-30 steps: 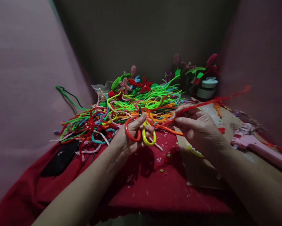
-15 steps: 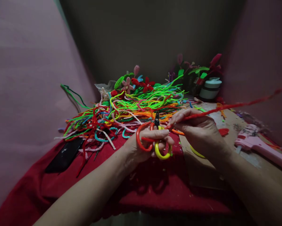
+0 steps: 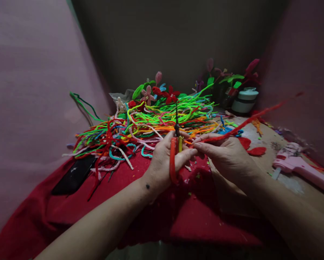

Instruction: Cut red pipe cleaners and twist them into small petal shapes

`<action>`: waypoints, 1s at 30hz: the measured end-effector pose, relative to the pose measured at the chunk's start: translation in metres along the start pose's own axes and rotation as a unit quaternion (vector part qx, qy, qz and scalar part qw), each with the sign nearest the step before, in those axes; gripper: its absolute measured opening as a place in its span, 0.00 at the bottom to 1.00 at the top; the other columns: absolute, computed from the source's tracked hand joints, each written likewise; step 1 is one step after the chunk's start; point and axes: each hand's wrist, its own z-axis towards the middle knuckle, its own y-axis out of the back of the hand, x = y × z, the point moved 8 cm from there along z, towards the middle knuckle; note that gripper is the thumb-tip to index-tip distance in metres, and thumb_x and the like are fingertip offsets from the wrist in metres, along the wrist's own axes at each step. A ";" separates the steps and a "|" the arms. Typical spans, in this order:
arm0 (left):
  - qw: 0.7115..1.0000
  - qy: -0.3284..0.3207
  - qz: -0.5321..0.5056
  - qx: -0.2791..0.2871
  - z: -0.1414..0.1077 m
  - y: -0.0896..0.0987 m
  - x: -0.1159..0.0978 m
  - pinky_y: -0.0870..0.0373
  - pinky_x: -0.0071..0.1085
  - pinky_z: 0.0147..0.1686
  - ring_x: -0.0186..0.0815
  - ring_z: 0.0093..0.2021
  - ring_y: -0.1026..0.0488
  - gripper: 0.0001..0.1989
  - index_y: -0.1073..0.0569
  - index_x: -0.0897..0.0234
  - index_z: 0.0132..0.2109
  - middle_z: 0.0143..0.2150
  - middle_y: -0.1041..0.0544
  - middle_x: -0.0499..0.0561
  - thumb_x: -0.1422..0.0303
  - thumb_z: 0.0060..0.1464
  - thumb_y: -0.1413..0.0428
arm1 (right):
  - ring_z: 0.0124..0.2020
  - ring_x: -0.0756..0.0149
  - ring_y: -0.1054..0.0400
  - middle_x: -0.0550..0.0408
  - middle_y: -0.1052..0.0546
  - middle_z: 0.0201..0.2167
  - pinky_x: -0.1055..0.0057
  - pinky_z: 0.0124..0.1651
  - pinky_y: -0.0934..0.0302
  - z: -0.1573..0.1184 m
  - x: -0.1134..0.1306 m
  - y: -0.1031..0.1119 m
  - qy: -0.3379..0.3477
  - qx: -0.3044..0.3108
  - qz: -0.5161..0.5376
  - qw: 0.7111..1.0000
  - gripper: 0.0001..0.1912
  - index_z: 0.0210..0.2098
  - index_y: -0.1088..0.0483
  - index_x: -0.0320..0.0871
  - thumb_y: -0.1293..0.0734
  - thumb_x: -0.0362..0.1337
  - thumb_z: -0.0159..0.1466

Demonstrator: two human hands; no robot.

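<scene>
My left hand (image 3: 166,159) is closed around a pair of scissors (image 3: 173,162) with red and yellow handles, their dark blades pointing up and away. The handles show nearly edge-on, and my fingers partly cover them. Beside it, my right hand (image 3: 227,155) pinches a long red pipe cleaner (image 3: 243,125), whose loose end rises to the right. The near end runs in between both hands' fingertips, which almost meet; I cannot make out whether the left fingers grip it too. Behind the hands spreads a heap of colored pipe cleaners (image 3: 151,117).
A black phone (image 3: 74,176) lies left on the red cloth (image 3: 135,213). To the right, a cardboard sheet (image 3: 232,196) bears red petals (image 3: 256,151) and a pink glue gun (image 3: 302,162). Pipe-cleaner flowers (image 3: 170,95) and a lidded jar (image 3: 244,100) stand at the back.
The scissors have turned from showing both handle loops to nearly edge-on, with the blades pointing higher. The pipe cleaner's loose end has swung left, and the red petals are more exposed.
</scene>
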 end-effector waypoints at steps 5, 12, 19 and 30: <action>0.995 0.038 -0.087 -0.016 0.003 0.004 0.003 0.38 0.24 0.19 0.27 0.19 0.35 0.20 0.37 0.66 0.45 0.24 0.28 0.44 0.67 0.46 0.40 | 0.26 0.69 0.32 0.56 0.24 0.23 0.70 0.33 0.39 0.003 -0.001 0.002 -0.008 -0.003 0.057 0.998 0.04 0.27 0.24 0.44 0.27 0.36 0.51; 0.996 0.007 -0.086 -0.030 0.003 0.007 -0.002 0.39 0.23 0.18 0.25 0.19 0.36 0.19 0.36 0.65 0.45 0.24 0.30 0.43 0.70 0.46 0.40 | 0.24 0.71 0.34 0.54 0.24 0.23 0.72 0.30 0.40 0.003 -0.006 -0.003 -0.064 0.005 0.138 0.988 0.04 0.24 0.24 0.41 0.28 0.35 0.50; 0.995 -0.022 -0.094 -0.030 0.002 0.007 -0.006 0.40 0.21 0.19 0.25 0.19 0.36 0.18 0.36 0.64 0.44 0.24 0.29 0.43 0.72 0.47 0.40 | 0.23 0.71 0.33 0.54 0.24 0.23 0.73 0.28 0.39 0.005 -0.009 -0.002 -0.082 0.005 0.165 0.983 0.04 0.25 0.24 0.40 0.29 0.35 0.51; 0.997 -0.010 -0.080 -0.015 0.006 0.005 0.002 0.40 0.21 0.20 0.24 0.19 0.37 0.18 0.36 0.63 0.45 0.25 0.29 0.43 0.71 0.46 0.40 | 0.22 0.72 0.33 0.55 0.24 0.23 0.75 0.25 0.38 0.004 -0.015 0.001 -0.126 0.001 0.196 0.972 0.03 0.26 0.25 0.40 0.29 0.34 0.52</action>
